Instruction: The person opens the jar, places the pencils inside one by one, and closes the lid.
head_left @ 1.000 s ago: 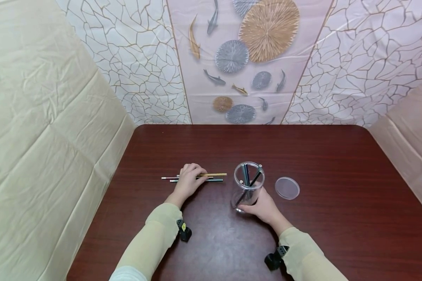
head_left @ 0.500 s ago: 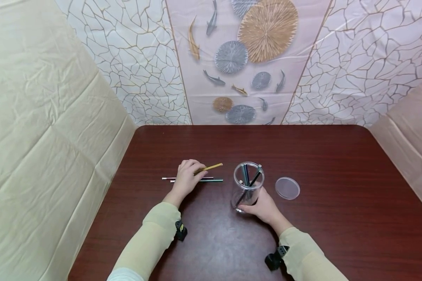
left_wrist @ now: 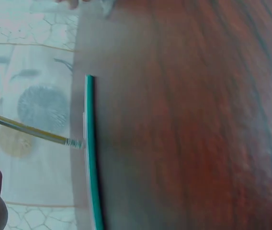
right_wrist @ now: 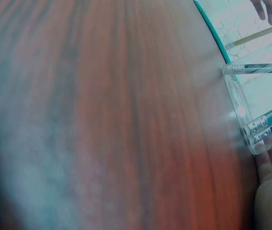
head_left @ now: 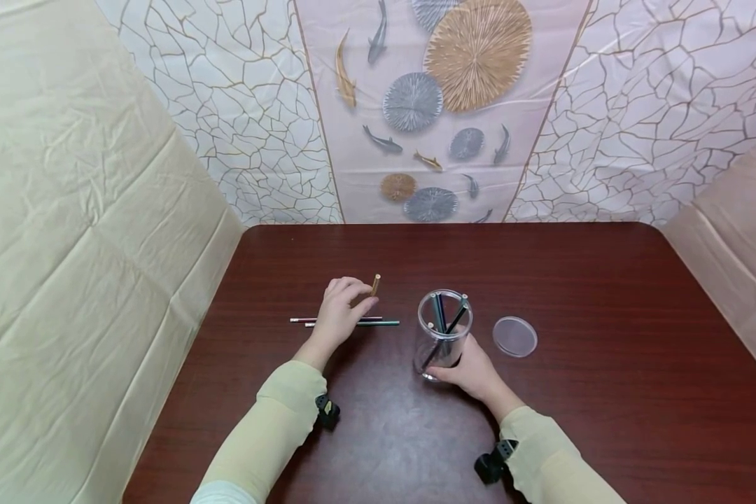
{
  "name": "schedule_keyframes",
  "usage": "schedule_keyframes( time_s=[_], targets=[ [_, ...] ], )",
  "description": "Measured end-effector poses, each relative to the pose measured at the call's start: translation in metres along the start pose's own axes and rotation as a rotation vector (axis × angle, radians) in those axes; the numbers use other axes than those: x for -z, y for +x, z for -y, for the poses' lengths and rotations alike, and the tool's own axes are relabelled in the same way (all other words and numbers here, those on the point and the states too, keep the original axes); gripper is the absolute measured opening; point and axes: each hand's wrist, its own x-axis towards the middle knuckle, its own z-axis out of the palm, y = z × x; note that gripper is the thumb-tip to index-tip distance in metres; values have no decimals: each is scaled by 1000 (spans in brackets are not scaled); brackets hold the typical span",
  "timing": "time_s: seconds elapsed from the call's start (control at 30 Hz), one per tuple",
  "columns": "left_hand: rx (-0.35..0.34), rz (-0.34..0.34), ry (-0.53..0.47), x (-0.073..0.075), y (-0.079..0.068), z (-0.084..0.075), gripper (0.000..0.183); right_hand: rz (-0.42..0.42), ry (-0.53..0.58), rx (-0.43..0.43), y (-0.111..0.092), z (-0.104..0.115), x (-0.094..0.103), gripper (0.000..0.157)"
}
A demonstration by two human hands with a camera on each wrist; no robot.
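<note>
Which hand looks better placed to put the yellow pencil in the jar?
Probably the left hand: it pinches the yellow pencil, to the left of the open-topped jar. The right hand grips the jar, so it seems better kept there, steadying it.

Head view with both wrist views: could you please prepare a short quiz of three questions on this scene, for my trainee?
1. True or false: the right hand holds the clear jar, while the lid lies apart on the table.
2. What does the left hand hold? (a) the lid (b) a yellow pencil (c) the clear jar
3. How many pencils can be seen lying on the table?

Key: 1 true; 2 b; 3 two, one teal and one dark.
</note>
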Motion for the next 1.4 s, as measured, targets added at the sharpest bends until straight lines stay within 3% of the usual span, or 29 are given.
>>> schedule_keyframes(
  time_s=[0.3, 0.5, 0.67, 0.83, 1.03, 1.2, 1.4],
  targets=[
    [153, -53, -214, 12, 11, -25, 15, -6, 2, -2, 0, 1, 0, 71],
    [129, -187, -301, 17, 17, -36, 12, -8, 2, -7, 0, 2, 0, 71],
    [163, -269, -370, 20, 19, -42, 10, -5, 3, 4, 1, 1, 0, 71],
    [232, -316, -452, 27, 22, -50, 12, -3, -5, -3, 1, 1, 0, 71],
    [307, -375, -643, 32, 26, -58, 17, 0, -4, -6, 1, 0, -1, 72],
    [315, -403, -772, 33, 29, -61, 19, -3, -6, -3, 1, 0, -1, 72],
    [301, -427, -823, 36, 32, -69, 22, -2, -12, 0, 1, -1, -1, 71]
  ],
)
